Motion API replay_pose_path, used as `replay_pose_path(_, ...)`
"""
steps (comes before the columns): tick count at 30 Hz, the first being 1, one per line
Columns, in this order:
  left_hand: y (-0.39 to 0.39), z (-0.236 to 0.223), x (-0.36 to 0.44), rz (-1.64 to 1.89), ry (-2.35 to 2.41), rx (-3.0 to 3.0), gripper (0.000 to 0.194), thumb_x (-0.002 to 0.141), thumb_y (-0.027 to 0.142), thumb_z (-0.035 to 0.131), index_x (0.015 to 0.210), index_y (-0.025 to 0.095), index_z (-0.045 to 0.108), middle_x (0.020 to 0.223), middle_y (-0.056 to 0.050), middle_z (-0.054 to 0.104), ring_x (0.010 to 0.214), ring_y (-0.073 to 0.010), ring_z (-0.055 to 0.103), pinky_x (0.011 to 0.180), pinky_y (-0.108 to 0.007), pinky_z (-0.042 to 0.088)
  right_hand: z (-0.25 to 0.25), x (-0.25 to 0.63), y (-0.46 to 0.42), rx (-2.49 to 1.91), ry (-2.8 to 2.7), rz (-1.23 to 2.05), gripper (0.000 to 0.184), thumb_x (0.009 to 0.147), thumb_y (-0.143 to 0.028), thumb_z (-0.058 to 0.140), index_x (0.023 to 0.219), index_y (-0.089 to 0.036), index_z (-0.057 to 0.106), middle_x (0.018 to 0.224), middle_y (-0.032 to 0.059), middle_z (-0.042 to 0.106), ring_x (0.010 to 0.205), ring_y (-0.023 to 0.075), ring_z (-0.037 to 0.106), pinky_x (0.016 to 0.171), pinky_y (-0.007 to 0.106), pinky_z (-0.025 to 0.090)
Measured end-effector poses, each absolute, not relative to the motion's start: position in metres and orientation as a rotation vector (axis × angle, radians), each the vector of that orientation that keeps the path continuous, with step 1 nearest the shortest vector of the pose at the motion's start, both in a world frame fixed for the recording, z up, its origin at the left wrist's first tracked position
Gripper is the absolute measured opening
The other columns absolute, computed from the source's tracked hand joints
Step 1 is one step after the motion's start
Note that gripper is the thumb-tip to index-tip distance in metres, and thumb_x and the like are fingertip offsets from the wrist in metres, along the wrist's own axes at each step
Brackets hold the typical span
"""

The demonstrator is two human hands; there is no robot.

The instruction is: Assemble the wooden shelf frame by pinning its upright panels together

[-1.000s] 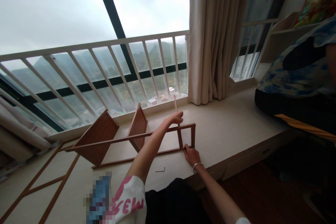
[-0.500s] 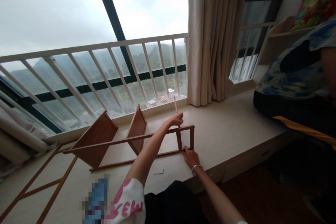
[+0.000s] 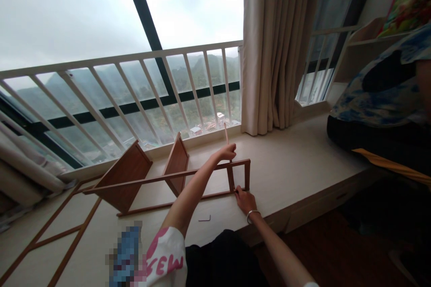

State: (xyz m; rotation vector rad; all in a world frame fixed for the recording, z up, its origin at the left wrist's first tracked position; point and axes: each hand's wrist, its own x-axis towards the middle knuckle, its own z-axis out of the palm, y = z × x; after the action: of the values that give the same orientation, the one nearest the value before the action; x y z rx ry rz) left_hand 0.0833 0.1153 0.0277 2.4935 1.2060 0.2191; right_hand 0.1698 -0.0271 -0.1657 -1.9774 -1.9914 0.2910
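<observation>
Wood frame (image 3: 158, 178) on its side, R end btwn the hands

Biggest 1st: pale ledge (image 3: 286, 157) under window w/ white railing (image 3: 116, 60); beige curtain (image 3: 269, 54) mid-R. Co-worker (image 3: 373, 98) far R, well apart, cut off by pic edge, lower part lost in dark.

Frame lies on ledge, ahead of person. Long axis approx L–R, roughly along railing; 2 boards (image 3: 129, 170) set crosswise, twd L end. 2nd frame (image 3: 58, 236) lower L, cut off at pic bottom; joined to 1st or not, can't tell.

Key relation: frame's R end sits btwn hands. L arm crosses it, hand out past upper rail; R hand on near side, closer to lower rail (image 3: 215, 195). Crosspiece (image 3: 230, 177) spans btwn rails there, across long axis.

L hand (image 3: 226, 152): fist closed round slim bar (image 3: 226, 133), which shows above & below it, tilted. Whether bar's lower end meets frame: unclear.

R hand (image 3: 245, 199): fingers curled, touching crosspiece/lower rail joint. Fingertips hard to make out; gripping vs just pressing, can't tell.

L forearm hides part of both rails. Pixelated patch (image 3: 127, 251) lower L, unreadable.

Smallest: L-shaped key (image 3: 204, 220) on ledge, near side of frame, apart from it; neither hand on it.
</observation>
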Motion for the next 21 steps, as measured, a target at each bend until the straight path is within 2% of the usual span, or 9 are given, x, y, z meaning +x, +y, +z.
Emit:
replay_pose_path(9,0.1136,0.0325,0.0841,0.131,1.230,2.475,0.014,0.059,0.007,0.044,0.070,0.016,0.040,0.066,0.000,0.044,0.060,-0.0099,0.038,0.050,-0.021,0.031,-0.1646,0.1688,-0.0271,-2.004,-1.988,0.298,0.022,0.086,-0.033,0.029,0.101,-0.023,0.042,0.077,0.0042,0.062,0.074,0.0157,0.059,0.060,0.023,0.035)
replay_pose_path(21,0.1055,0.0355,0.0764,0.068,1.238,2.482,0.014,0.062,0.011,0.045,0.075,0.015,0.044,0.070,-0.001,0.048,0.062,-0.0108,0.041,0.053,-0.022,0.033,-0.1685,0.1672,-0.0261,-1.997,-1.993,0.275,0.023,0.086,-0.035,0.029,0.101,-0.023,0.041,0.076,0.0045,0.062,0.075,0.0166,0.059,0.059,0.023,0.036)
